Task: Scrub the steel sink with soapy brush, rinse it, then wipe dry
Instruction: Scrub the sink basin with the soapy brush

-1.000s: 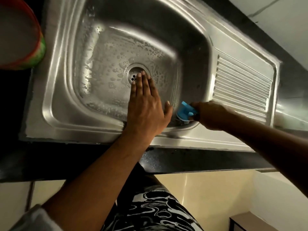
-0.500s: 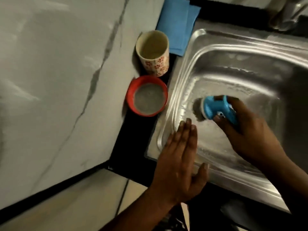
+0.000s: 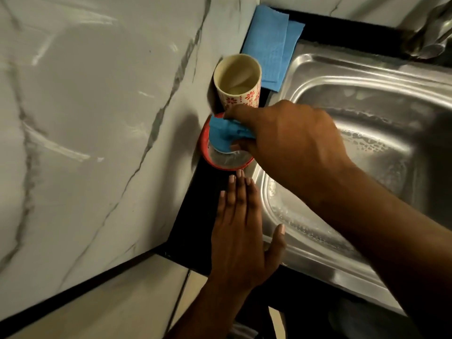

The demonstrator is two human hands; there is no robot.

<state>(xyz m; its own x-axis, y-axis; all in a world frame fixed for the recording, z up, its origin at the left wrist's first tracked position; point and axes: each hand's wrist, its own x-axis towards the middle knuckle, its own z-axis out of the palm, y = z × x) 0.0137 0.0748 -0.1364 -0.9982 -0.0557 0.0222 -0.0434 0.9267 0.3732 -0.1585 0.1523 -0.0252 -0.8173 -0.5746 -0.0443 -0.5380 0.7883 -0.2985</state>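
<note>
A person's right hand (image 3: 288, 140) is gripping a small blue plastic scrubbing brush (image 3: 221, 134), fingers and thumb curling round its moulded handle, and is holding its round head down in a shallow red-rimmed round bowl (image 3: 226, 167) of cloudy grey liquid. The left hand (image 3: 242, 228) is lying flat and open – four fingers straight and together, thumb splaying out toward the basin – over the black countertop (image 3: 195, 223); whether the palm is pressing down cannot be told. Its fingertips are sitting just short of the bowl, and the two hands are staying apart, the right forearm crossing above the left thumb.

The stainless steel sink (image 3: 342, 69) is stretching away under and beyond the right arm, its rounded, brushed-metal basin carrying patches of soap bubbles. Just past the right knuckles a cream cylindrical cup with red floral print (image 3: 238, 99) is standing upright, touching the bowl's far side. Beyond it a folded blue cloth (image 3: 269, 45) is lying flat on the counter. A glossy grey marble-veined wall (image 3: 97, 118) is rising to the left of both hands.
</note>
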